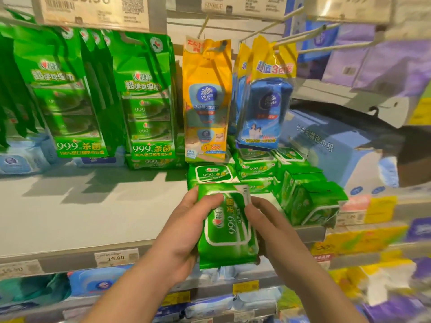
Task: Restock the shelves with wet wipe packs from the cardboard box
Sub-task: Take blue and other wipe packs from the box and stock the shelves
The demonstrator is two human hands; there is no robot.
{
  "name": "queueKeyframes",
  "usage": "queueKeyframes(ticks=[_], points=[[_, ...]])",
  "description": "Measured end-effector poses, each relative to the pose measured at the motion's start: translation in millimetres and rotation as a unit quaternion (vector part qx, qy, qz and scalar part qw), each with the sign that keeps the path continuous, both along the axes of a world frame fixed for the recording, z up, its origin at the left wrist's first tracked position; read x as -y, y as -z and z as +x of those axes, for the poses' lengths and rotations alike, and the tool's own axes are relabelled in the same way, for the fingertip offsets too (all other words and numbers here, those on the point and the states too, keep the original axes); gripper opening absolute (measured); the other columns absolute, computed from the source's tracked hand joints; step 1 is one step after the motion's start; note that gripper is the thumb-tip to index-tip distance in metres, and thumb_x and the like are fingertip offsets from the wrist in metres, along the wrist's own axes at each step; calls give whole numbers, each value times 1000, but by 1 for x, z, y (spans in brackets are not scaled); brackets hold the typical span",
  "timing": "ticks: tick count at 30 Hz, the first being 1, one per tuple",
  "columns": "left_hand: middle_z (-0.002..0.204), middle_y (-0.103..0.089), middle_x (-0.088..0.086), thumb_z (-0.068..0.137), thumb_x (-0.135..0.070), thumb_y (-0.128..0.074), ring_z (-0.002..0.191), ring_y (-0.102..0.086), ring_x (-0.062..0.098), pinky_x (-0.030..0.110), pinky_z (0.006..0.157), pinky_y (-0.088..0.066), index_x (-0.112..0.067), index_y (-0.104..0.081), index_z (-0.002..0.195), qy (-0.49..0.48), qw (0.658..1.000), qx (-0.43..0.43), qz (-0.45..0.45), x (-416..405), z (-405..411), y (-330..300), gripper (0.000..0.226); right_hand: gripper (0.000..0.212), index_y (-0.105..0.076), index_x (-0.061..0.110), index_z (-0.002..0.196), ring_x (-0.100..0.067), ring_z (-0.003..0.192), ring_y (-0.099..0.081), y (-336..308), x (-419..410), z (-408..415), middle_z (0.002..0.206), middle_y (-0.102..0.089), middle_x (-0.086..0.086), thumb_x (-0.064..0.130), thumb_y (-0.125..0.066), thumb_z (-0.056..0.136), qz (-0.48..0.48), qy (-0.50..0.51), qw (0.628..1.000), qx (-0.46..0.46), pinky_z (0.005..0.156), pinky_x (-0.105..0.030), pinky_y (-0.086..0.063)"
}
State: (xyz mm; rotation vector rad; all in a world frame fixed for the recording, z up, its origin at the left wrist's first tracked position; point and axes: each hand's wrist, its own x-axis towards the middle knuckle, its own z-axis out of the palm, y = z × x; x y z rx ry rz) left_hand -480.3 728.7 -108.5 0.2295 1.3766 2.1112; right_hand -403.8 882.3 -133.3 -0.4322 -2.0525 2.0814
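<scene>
A: Nearest to you, what do your hands have?

B: Your left hand (186,231) and right hand (265,220) both hold one green wet wipe pack (227,229), fingers curled round its long sides, left thumb on its printed top. You carry it flat, label up, probably so that it lands facing the way the others do.

A: And where is it, exactly?

B: Over the front lip of the white shelf (93,215), its far end just short of the stacked green packs (214,174). I judge you're lining it up as the next one in front of that stack.

A: Why there and not to the left?

B: The bare stretch lies left, but the same product sits right here, so you keep like with like. Beside them the tipped packs (307,201) lean on their edges, perhaps dropped in loosely; they may want straightening.

A: Further back?

B: The hanging green multipacks (147,96), a yellow Vinda pack (206,101) and a blue Vinda pack (268,106) hang from pegs above the shelf, so keep your stack low beneath them. The price label (116,257) sits on the shelf edge. The cardboard box isn't in view.
</scene>
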Motion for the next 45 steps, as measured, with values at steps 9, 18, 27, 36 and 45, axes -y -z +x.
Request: queueKeyframes(ticks=[9, 18, 27, 36, 45], points=[[119, -75, 13, 88, -22, -76, 96, -76, 30, 49, 79, -64, -16, -59, 137, 74, 997, 24, -27, -28, 6, 8, 52, 67, -53, 37, 135, -33, 93, -76, 12, -16, 23, 107, -78, -6, 38, -83, 76, -136, 134, 979, -64, 80, -57, -56], [96, -74, 3, 101, -14, -61, 82, -71, 19, 28, 73, -61, -11, -64, 110, 53, 993, 36, -101, -40, 8, 25, 10, 58, -34, 38, 133, -25, 68, -73, 26, -10, 27, 101, -70, -2, 21, -73, 93, -100, 326, 927, -157, 51, -43, -56], [75, -78, -9, 105, -11, -55, 75, -74, 7, 16, 72, -57, -24, -67, 96, 155, 980, 1, -128, -47, 9, 24, 21, 62, -36, 45, 127, -16, 98, -74, 40, -10, 7, 115, -68, 12, 29, -81, 86, -74, 373, 911, -159, 76, -56, -63], [123, -69, -5, 99, -29, -60, 111, -65, 20, 43, 112, -45, -43, -70, 109, 162, 962, -93, -200, -57, -1, 14, 20, 63, -34, 35, 134, -4, 91, -69, 51, -26, -2, 114, -67, 6, 41, -77, 88, 125, 319, 937, -69, 80, -40, -58], [125, -58, -10, 101, -27, -63, 122, -58, 14, 17, 85, -51, -17, -35, 159, 166, 972, -52, -158, -59, -7, 19, 65, 79, -34, 16, 155, -23, 128, -45, 64, -37, 2, 144, -41, -7, 44, -72, 91, 295, 328, 896, 51, 98, -34, -41]])
